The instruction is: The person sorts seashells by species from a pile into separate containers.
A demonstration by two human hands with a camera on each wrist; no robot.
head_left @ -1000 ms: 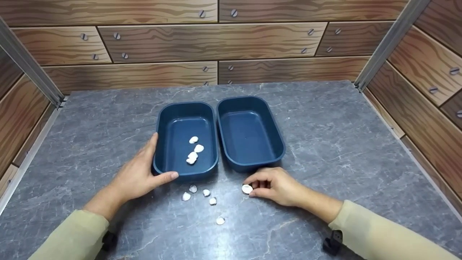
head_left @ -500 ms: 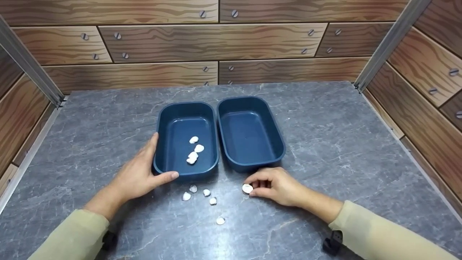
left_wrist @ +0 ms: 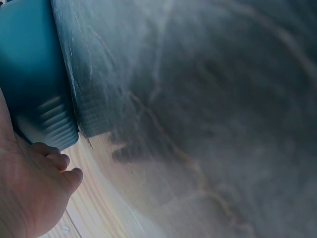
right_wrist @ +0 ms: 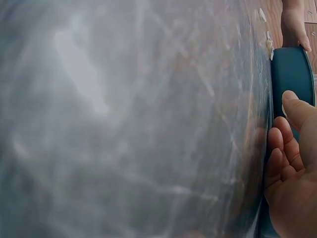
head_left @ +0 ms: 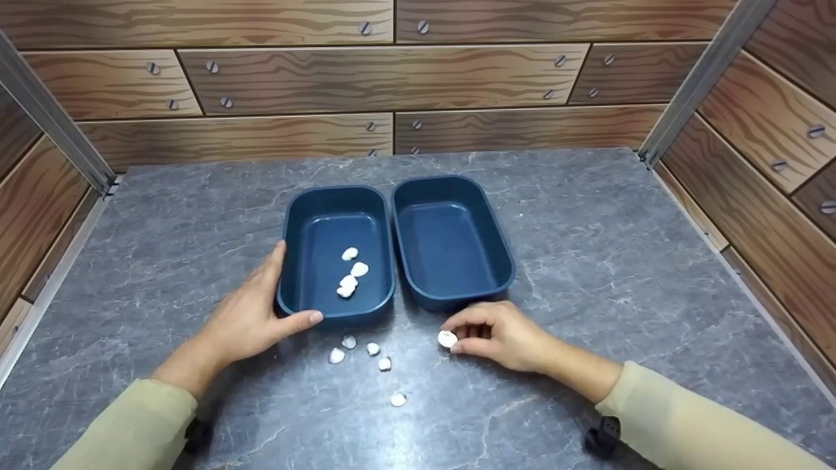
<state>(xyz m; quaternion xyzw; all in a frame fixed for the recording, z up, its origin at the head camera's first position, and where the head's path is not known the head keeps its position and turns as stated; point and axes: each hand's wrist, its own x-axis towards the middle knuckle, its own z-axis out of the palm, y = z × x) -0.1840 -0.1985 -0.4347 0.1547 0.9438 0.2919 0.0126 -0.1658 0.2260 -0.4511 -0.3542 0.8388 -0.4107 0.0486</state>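
In the head view my left hand [head_left: 245,316] rests against the near left corner of the left blue container [head_left: 336,320]. Its fingers lie along the side wall and the thumb touches the front rim. Between thumb and index finger, my right hand [head_left: 503,336] pinches a white seashell [head_left: 447,339], just in front of the right blue container [head_left: 450,303]. Several white shells, such as one shell [head_left: 359,269], lie inside the left container. Several more are scattered on the table before it, among them a shell [head_left: 398,399] nearest me. Most of the pinched shell is hidden in the right wrist view.
The two containers stand side by side on a grey marbled table [head_left: 601,248]; the right one holds nothing. Wood-patterned panels [head_left: 385,78] enclose the back and sides, with metal posts [head_left: 705,78] at the corners.
The pinched shell is tilted slightly differently in my right hand and sits marginally higher in the view. My left hand, the containers and the other shells stay in place.
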